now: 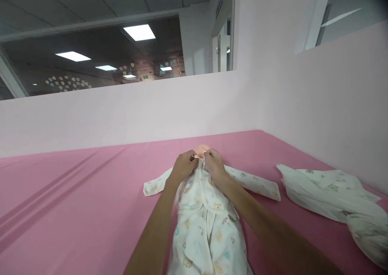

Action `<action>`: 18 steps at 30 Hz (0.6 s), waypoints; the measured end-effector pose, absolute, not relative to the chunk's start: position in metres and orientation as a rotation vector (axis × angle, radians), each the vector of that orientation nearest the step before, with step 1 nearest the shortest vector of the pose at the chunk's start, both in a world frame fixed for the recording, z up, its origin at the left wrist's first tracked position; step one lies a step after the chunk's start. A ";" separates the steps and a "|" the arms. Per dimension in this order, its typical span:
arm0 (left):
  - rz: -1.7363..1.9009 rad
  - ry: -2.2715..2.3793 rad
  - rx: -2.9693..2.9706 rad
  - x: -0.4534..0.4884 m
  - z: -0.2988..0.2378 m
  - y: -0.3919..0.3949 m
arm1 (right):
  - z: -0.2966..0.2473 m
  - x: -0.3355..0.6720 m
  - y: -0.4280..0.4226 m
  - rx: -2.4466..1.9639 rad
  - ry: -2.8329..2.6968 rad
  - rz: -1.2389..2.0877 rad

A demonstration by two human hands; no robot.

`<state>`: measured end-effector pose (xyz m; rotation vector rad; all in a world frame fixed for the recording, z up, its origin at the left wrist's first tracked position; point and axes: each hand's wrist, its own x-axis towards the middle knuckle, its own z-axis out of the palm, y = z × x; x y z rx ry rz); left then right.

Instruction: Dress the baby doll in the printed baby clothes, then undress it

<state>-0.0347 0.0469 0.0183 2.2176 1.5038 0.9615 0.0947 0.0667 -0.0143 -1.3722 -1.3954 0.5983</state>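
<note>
A doll dressed in white baby clothes with small coloured prints lies on its back, its head partly hidden behind my hands. The baby jacket has both sleeves spread out to the sides, and below it are matching white printed bottoms. At the neckline, my left hand pinches one side of the jacket's collar. Just across from it, my right hand is closed on the other side of the collar. My fingertips are close together beneath the doll's head, and a small gap shows between them.
The doll lies on a pink-covered surface with creases at the left. A crumpled white printed cloth lies at the right. A white wall with windows stands behind and along the right side.
</note>
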 end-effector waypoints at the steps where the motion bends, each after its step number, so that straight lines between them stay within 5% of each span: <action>1: 0.982 1.505 2.199 -0.037 0.021 0.046 | -0.015 0.095 0.066 -1.369 -1.377 0.612; 18: 0.396 1.605 2.151 -0.050 0.043 0.028 | 0.023 0.098 0.023 -1.790 -2.216 0.177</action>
